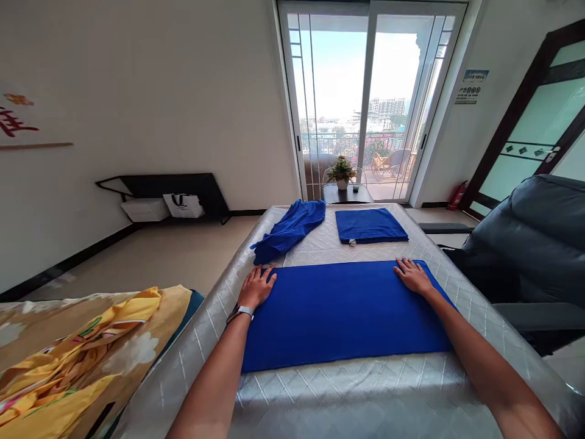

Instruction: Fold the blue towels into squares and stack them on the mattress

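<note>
Landmark: flat blue cloth (338, 317), spread as a wide rectangle on the silvery quilted mattress (356, 390), long side across the person's front. Left hand (256, 288) palm down on its far left corner, fingers extended and a bit apart, gripping nothing; wristband (242, 313) on that wrist. Right hand (414, 277) also palm down, near the cloth's far right corner, fingers straight and slightly spread, gripping nothing. Both forearms reach in from the near side, the right one covering part of the cloth's right edge. Space beyond the cloth is partly taken: crumpled blue cloth (292, 228) sits just past the far left corner, close to the left fingertips, can't tell if touching; folded blue cloth (370, 224) lies beyond the right half, a gap of mattress between, white tag (352, 242) at its near edge. Right of the flat cloth, off the mattress: black padded chair (543, 225), armrest (543, 317) close alongside the mattress edge, so that side is tight. Left of the cloth, also off the mattress: floral bedding (169, 317) with a rumpled yellow garment (82, 347) on it. Farther beyond the cloth, past the mattress end: small dark table (338, 196) carrying a potted plant (342, 172), sliding glass door (368, 91) behind.
</note>
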Action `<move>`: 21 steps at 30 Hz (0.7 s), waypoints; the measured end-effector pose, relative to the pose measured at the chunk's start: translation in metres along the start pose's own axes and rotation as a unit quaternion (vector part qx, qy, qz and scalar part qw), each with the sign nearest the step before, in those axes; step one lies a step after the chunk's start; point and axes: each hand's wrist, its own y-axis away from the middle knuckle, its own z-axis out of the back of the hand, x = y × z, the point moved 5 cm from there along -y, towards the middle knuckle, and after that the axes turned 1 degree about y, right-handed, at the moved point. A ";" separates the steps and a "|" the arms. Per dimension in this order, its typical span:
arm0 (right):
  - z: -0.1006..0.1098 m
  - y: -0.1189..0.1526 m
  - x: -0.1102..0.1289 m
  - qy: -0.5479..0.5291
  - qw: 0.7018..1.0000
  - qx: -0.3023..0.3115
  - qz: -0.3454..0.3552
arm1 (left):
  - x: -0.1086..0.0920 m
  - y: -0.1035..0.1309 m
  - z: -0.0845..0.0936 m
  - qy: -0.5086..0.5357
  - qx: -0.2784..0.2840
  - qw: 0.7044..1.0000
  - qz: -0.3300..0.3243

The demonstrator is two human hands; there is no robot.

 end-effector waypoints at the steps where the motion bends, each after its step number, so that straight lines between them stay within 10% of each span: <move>1: -0.001 -0.002 -0.019 0.005 1.000 -0.004 -0.025 | 0.000 0.000 0.000 -0.002 0.002 1.000 0.000; 5: -0.005 -0.007 -0.052 0.001 0.998 -0.015 -0.061 | -0.001 -0.001 0.001 -0.012 0.007 1.000 -0.002; 21: -0.001 -0.002 -0.049 -0.012 0.997 -0.017 -0.079 | -0.001 -0.002 -0.003 -0.035 0.015 0.999 -0.009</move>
